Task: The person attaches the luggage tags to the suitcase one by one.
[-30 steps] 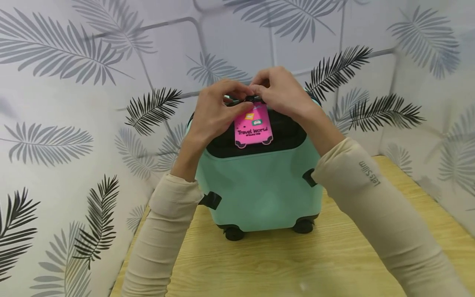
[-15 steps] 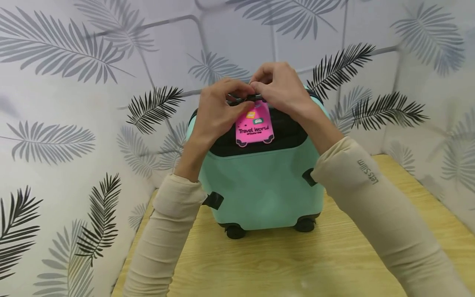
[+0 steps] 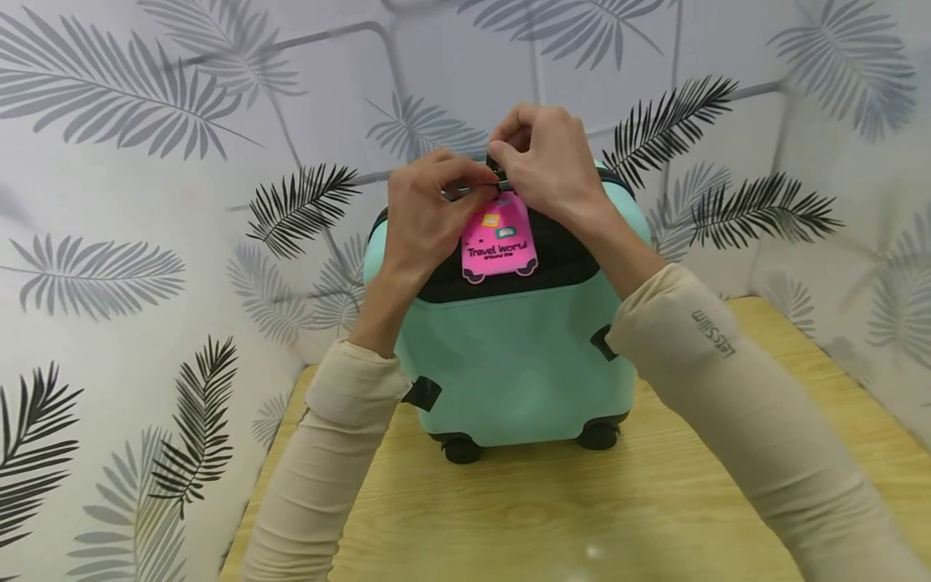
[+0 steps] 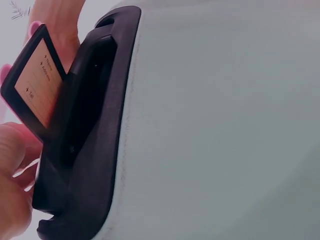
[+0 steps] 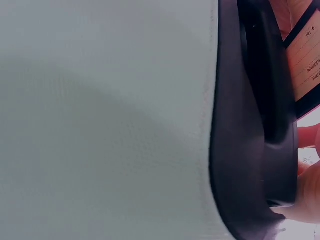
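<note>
A mint-green suitcase [image 3: 524,364] stands upright on its black wheels. Against its black top panel [image 3: 567,271] hangs a pink luggage tag [image 3: 499,242] printed "Travel World". My left hand [image 3: 427,217] pinches the tag's black strap at the tag's upper edge, thumb in front. Just above and to the right, my right hand [image 3: 551,162] pinches the strap's upper end [image 3: 494,166] between thumb and forefinger. Both wrist views show the tag's back, a black-framed card [image 4: 37,82] with lines for name and address, tilted out from the suitcase's black handle [image 5: 272,75].
The suitcase rests on a wood-grain table [image 3: 524,517]. Behind it and at both sides rise pale walls [image 3: 465,73] printed with grey and black leaves. Black side clips [image 3: 423,394] stick out from the suitcase near the sleeves.
My right hand has risen a little, drawing the black strap's end up so that more of it shows. My left hand has stayed at the tag's top.
</note>
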`<state>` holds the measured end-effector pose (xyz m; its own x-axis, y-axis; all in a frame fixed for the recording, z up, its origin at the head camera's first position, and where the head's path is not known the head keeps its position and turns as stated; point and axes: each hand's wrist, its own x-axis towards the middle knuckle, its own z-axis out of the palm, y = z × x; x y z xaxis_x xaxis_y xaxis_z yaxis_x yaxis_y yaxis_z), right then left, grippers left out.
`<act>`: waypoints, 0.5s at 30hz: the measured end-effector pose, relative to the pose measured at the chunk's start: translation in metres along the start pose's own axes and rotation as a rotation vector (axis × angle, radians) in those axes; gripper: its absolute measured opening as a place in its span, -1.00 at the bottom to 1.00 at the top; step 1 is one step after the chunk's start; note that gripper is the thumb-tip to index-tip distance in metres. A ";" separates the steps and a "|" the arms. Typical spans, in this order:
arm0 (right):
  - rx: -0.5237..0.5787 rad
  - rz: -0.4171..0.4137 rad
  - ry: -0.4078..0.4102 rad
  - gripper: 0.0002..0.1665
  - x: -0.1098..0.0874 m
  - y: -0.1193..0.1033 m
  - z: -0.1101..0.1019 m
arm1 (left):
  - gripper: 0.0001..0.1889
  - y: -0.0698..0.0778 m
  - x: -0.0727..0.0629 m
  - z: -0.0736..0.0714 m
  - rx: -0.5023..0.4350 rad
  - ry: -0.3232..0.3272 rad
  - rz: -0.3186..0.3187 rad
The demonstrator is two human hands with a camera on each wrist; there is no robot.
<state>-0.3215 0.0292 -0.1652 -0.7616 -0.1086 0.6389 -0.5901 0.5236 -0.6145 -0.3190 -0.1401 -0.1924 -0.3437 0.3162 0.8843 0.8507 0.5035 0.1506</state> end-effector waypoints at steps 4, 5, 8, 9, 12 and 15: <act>-0.008 -0.046 0.054 -0.82 0.002 -0.006 0.000 | -0.94 0.001 -0.002 0.001 0.022 0.028 0.014; -0.013 -0.057 0.063 -0.82 0.003 -0.007 -0.001 | -0.93 0.001 -0.001 0.000 0.026 0.031 0.013; -0.019 -0.097 0.092 -0.82 0.005 -0.012 -0.003 | -0.92 0.001 -0.001 -0.001 0.037 0.037 0.014; -0.020 -0.122 0.098 -0.82 0.005 -0.013 -0.003 | -0.92 0.001 -0.001 -0.001 0.041 0.039 0.013; -0.028 -0.206 0.106 -0.84 0.003 -0.015 -0.005 | -0.90 0.000 -0.002 -0.004 0.034 0.044 0.009; -0.031 -0.259 0.101 -0.84 -0.001 -0.013 -0.011 | -0.86 -0.003 -0.009 -0.009 -0.006 0.046 -0.016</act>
